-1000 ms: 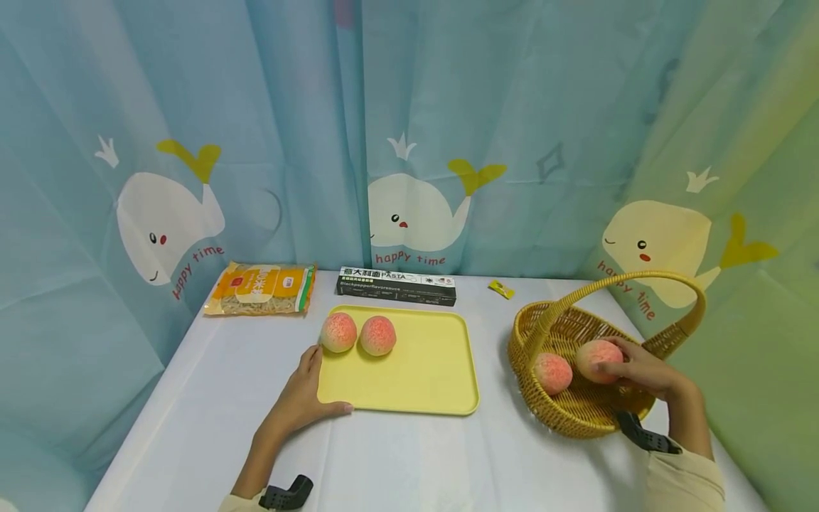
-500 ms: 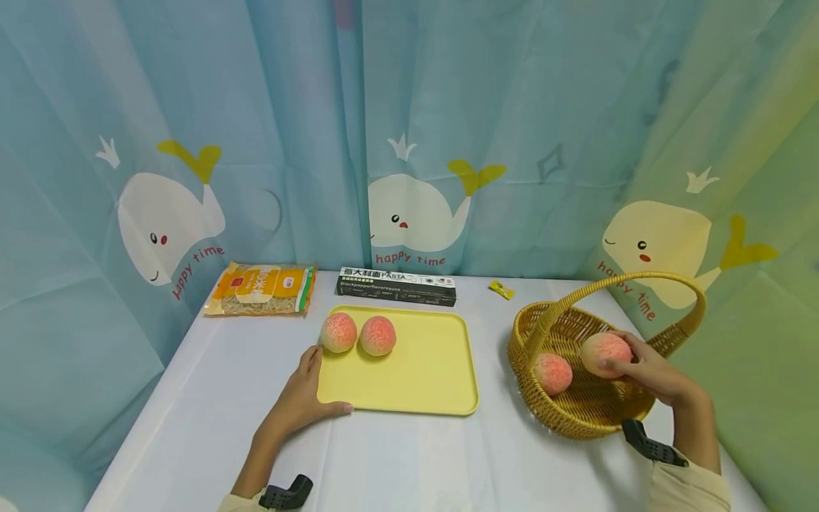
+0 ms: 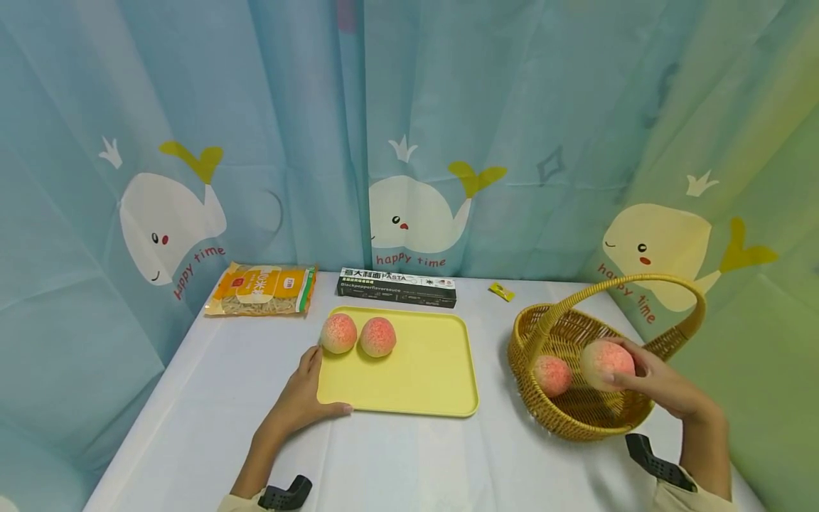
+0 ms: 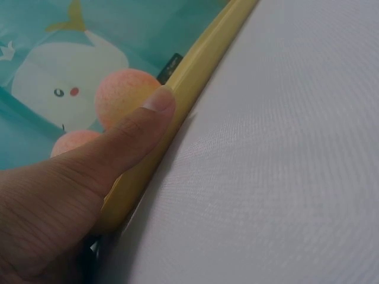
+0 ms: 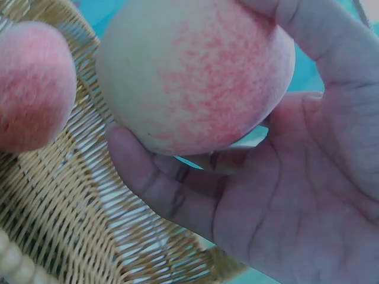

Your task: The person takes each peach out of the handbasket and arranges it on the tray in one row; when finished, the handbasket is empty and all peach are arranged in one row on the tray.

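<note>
"Counter [image 3: 409,462]?"
"Basket [image 3: 554,418], and left of it a yellow tray [image 3: 422,377]."
"Hands?"
"Left hand [image 3: 306,397], fingers extended, touches the tray's corner. Right hand [image 3: 662,384] grasps a peach [image 3: 603,365] over the basket."
"Others?"
"Basket peach [image 3: 552,375], one; tray peaches [image 3: 378,337], two."

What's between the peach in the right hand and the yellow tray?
Head view: the other peach in the wicker basket, the basket's left wall, then bare white tablecloth up to the tray.
</note>
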A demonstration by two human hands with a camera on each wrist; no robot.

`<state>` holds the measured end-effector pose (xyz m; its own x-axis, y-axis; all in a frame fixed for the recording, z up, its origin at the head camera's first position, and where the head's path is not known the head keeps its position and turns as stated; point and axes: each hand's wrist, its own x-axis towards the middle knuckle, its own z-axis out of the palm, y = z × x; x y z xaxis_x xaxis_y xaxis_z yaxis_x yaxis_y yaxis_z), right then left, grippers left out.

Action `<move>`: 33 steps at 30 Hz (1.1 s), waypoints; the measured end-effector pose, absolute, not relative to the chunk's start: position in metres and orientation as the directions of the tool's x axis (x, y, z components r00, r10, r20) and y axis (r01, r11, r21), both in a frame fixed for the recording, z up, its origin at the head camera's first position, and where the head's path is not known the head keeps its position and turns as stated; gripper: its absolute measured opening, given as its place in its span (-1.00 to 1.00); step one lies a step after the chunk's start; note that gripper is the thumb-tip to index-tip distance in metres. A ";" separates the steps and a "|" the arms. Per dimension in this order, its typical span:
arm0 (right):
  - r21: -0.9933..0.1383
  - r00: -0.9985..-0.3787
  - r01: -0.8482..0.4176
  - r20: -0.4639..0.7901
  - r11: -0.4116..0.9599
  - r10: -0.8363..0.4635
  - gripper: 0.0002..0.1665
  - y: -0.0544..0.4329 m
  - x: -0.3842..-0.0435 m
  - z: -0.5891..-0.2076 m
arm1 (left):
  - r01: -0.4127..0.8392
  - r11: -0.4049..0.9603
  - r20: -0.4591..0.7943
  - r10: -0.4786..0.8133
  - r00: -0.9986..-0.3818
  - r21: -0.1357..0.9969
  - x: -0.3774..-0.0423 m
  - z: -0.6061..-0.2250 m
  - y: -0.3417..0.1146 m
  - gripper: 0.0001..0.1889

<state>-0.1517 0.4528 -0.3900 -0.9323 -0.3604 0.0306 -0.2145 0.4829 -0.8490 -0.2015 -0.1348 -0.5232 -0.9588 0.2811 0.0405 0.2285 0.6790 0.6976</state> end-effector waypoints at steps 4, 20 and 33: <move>-0.852 -0.907 -0.251 0.041 0.460 -0.420 -0.38 0.442 -0.145 -0.379 | 0.221 0.685 0.032 0.277 -0.960 0.694 -0.201 -0.523 -0.135 0.41; -0.875 -0.724 -0.360 0.044 0.323 -0.689 -0.25 0.389 -0.138 -0.356 | 0.211 0.678 0.023 0.276 -0.961 0.704 -0.200 -0.522 -0.136 0.42; -0.850 -0.709 -0.353 -0.030 0.392 -0.704 -0.29 0.344 -0.152 -0.360 | 0.197 0.674 0.012 0.269 -0.963 0.712 -0.200 -0.522 -0.135 0.40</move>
